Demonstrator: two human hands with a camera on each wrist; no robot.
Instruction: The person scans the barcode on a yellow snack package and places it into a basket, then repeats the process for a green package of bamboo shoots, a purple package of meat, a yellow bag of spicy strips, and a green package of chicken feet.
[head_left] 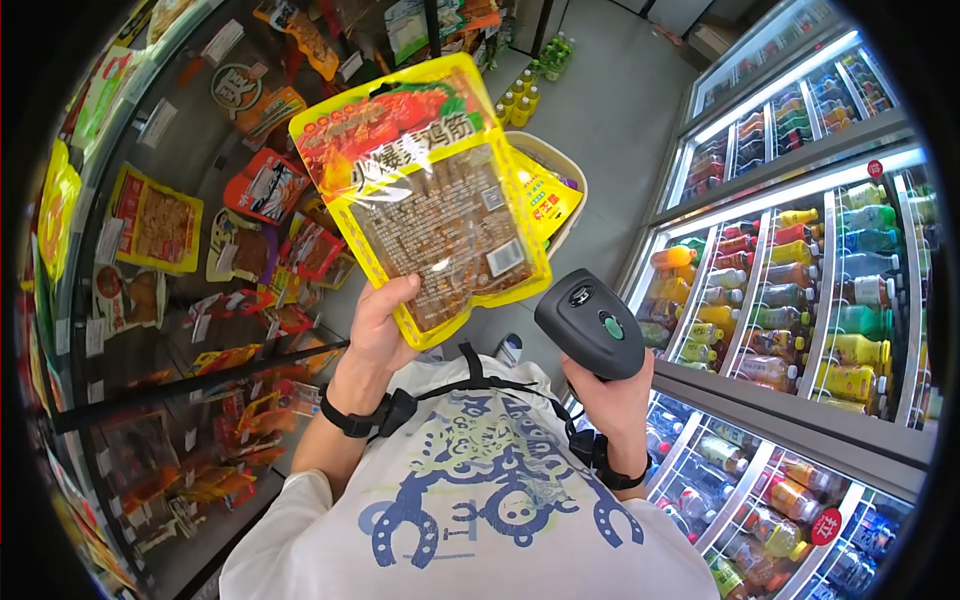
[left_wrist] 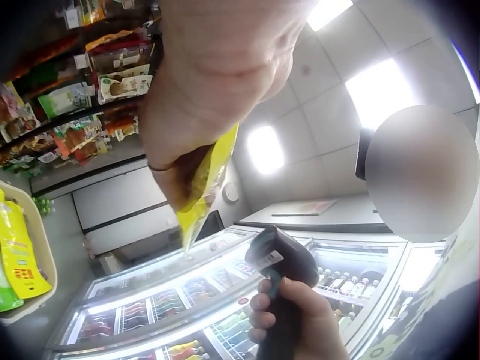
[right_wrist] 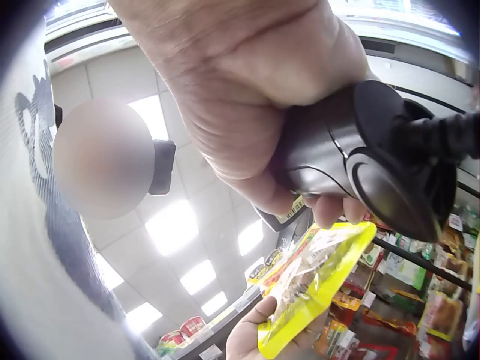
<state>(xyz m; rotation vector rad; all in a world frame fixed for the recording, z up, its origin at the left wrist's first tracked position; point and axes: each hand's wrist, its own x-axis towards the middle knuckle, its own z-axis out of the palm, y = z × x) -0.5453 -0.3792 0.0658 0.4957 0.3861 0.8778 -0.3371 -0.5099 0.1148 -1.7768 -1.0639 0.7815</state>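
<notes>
A yellow-edged snack packet (head_left: pixel 420 235) with a red top and a clear wrapper over brown food is held up in front of the chest. My left hand (head_left: pixel 375 325) pinches its lower left corner, thumb on the printed face. A barcode (head_left: pixel 505 257) shows near the packet's lower right. In my right hand (head_left: pixel 615 400) is a black barcode scanner (head_left: pixel 590 325), its head close to the packet's right side. Fingers wrap round the scanner's handle in the left wrist view, and the right wrist view shows the packet (right_wrist: pixel 315 289) beyond the scanner (right_wrist: pixel 330 150).
Behind the packet a cream basket (head_left: pixel 578 175) on the floor holds a yellow packet (head_left: pixel 545 200). Shelves of packaged snacks (head_left: pixel 158 215) line the left side. Lit drink coolers (head_left: pixel 760 290) stand along the right. Bottles (head_left: pixel 518 100) are on the floor farther ahead.
</notes>
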